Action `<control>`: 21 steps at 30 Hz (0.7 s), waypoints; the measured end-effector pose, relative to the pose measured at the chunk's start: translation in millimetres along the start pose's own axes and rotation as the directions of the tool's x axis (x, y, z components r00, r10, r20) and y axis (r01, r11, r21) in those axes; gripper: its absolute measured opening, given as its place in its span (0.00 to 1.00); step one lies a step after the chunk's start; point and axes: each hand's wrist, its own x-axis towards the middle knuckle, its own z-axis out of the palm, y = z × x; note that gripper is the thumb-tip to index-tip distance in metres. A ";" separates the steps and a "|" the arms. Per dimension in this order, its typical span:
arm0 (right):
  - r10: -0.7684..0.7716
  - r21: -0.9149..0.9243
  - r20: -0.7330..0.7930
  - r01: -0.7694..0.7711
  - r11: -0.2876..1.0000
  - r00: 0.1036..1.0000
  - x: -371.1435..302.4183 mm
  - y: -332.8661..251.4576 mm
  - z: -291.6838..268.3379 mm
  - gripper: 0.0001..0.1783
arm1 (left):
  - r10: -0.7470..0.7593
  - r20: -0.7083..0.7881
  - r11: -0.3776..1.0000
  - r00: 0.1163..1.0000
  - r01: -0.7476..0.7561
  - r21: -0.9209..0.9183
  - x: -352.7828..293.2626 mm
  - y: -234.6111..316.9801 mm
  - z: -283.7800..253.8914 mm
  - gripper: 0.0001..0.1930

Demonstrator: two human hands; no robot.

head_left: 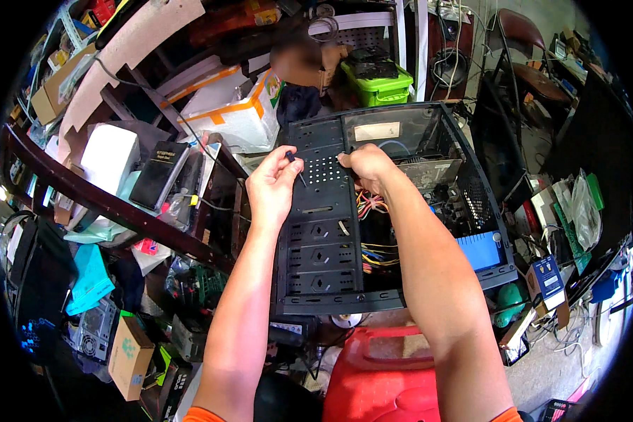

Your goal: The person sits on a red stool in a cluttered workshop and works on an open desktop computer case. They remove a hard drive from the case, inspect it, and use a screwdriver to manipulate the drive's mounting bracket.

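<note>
Between pinched fingers, my left hand [271,186] holds a screwdriver [291,156], its shaft pointing down at the black panel [318,200]. My right hand [370,167] has curled fingers at the panel's edge; from here I cannot tell if they grip something. Under both hands lies the open case [330,304]; nearer is a red chair [373,383].

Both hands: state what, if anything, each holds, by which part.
The left hand holds a screwdriver by its dark handle; whether the right hand holds anything cannot be told.
</note>
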 end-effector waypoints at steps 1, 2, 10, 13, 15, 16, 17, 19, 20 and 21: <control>-0.002 -0.007 0.000 0.002 1.000 1.000 -0.8 -0.8 0.8 0.12 | -0.001 -0.019 1.000 1.000 0.002 0.013 0.0 -0.3 0.0 0.15; 0.002 -0.004 0.000 -0.002 1.000 1.000 -2.3 -2.1 0.5 0.12 | 0.009 -0.030 1.000 0.999 -0.009 0.003 0.1 -0.6 1.6 0.15; 0.014 -0.021 -0.026 -0.015 1.000 1.000 -9.4 -6.2 3.5 0.11 | 0.264 -0.001 0.887 0.965 -0.242 0.392 -0.6 2.1 2.0 0.19; 0.024 0.029 -0.034 -0.023 0.999 0.999 -4.4 -0.9 2.3 0.09 | 0.226 -0.051 0.965 0.973 -0.216 0.149 -3.0 -2.8 9.4 0.18; 0.042 0.031 0.000 -0.042 0.999 0.999 -8.1 -4.1 4.6 0.11 | 0.165 -0.034 0.986 0.986 -0.164 0.037 -4.8 -2.1 9.3 0.20; 0.051 0.033 0.017 -0.052 0.998 0.999 -9.1 -5.1 4.9 0.12 | 0.134 -0.023 0.991 0.991 -0.134 -0.019 -5.1 -2.1 9.7 0.20; 0.051 0.010 0.014 -0.051 0.999 0.999 -7.8 -5.0 5.1 0.12 | 0.124 -0.003 0.990 0.992 -0.124 0.069 -3.9 -2.1 6.7 0.21; 0.051 -0.034 0.007 -0.051 0.998 0.999 -3.3 -3.7 4.8 0.12 | 0.099 0.034 0.964 0.995 -0.104 0.244 -0.8 -3.7 -0.8 0.21; 0.049 -0.041 0.010 -0.049 0.998 0.999 -2.3 -3.7 3.9 0.12 | 0.093 0.035 0.955 0.995 -0.100 0.280 -0.5 -1.3 0.0 0.22; 0.046 -0.047 0.014 -0.046 0.998 0.999 -1.6 -3.7 2.9 0.13 | 0.089 0.036 0.944 0.995 -0.095 0.315 -1.0 3.8 0.7 0.22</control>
